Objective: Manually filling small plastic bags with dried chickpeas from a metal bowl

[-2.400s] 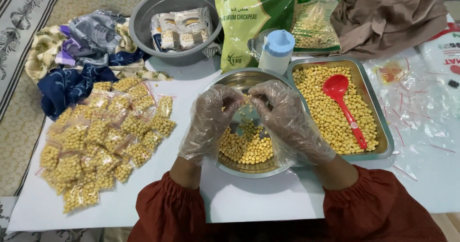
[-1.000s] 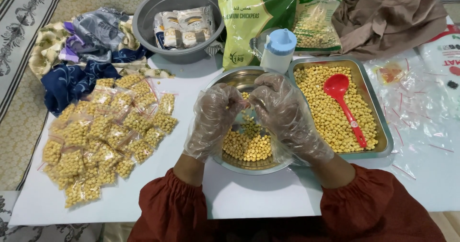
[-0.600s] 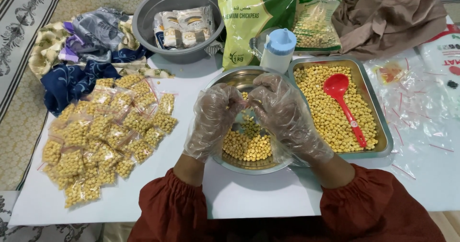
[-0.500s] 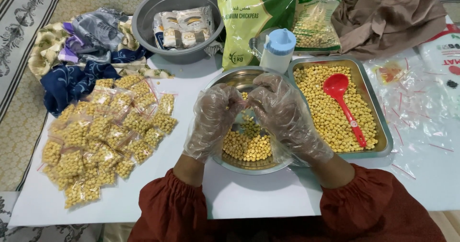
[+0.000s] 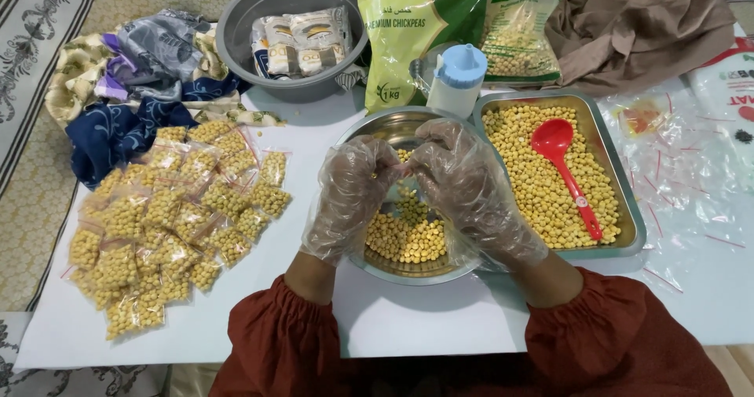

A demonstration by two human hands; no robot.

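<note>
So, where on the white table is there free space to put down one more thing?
Bare white table lies in front of the round steel bowl, between it and the sleeves. A smaller bare patch sits between the pile of small chickpea bags and the bowl. Crowded: the far edge with the grey basin and the right side, strewn with clear bags.

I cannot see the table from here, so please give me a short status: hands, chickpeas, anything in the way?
Left hand and right hand, both gloved, fingertips together over round metal bowl. Chickpeas lie loose in bowl. Held item unclear. Nothing blocking.
</note>
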